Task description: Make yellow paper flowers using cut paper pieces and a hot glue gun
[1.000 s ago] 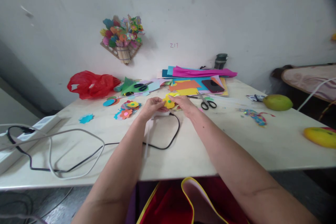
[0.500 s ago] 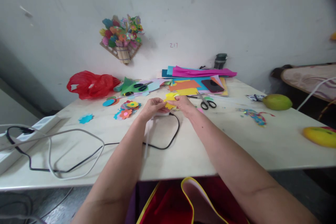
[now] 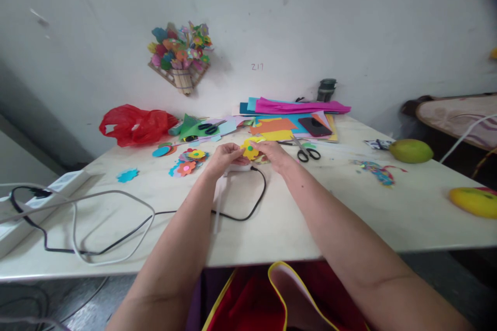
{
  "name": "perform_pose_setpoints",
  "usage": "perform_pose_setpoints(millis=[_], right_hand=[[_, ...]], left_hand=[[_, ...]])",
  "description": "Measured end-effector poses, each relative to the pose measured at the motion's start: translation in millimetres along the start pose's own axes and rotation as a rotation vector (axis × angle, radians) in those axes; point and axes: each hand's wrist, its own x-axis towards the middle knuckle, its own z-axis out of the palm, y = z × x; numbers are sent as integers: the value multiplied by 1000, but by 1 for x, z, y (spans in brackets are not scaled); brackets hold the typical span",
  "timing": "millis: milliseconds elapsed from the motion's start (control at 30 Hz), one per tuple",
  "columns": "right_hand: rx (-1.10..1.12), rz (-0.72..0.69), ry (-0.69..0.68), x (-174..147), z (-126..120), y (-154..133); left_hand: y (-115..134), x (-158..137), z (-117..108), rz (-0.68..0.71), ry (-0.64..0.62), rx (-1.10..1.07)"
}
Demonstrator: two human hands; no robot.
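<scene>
A yellow paper flower [image 3: 247, 153] with a green centre is held up between my two hands, over the middle of the table. My left hand [image 3: 225, 159] pinches its left edge between thumb and fingers. At its right side my right hand [image 3: 274, 154] has its fingers closed on the petals; some fingertips are hidden. Just below my hands lies a white device [image 3: 237, 168], mostly covered, with a black cord [image 3: 259, 206] and a long translucent stick [image 3: 217, 207]. Left of my left hand sits a pile of coloured paper flowers [image 3: 187, 167].
Black-handled scissors [image 3: 308, 154] lie right of my hands. Behind are coloured sheets [image 3: 274, 126], a phone [image 3: 314, 126] and a red plastic bag [image 3: 135, 125]. A blue flower [image 3: 128, 175], power strip [image 3: 58, 191] and looped cables lie left; a mango [image 3: 410, 150] is right.
The flower's green centre now shows, where my right hand's fingers were before. My right hand has shifted slightly to the right; my left hand stays nearly in place.
</scene>
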Motion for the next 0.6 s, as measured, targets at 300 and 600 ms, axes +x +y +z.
perform_pose_setpoints(millis=[300, 600], right_hand=[[30, -28, 50, -3, 8, -1], [-16, -32, 54, -2, 7, 0]], left_hand=[[-1, -1, 2, -2, -16, 4], [-2, 0, 2, 26, -12, 28]])
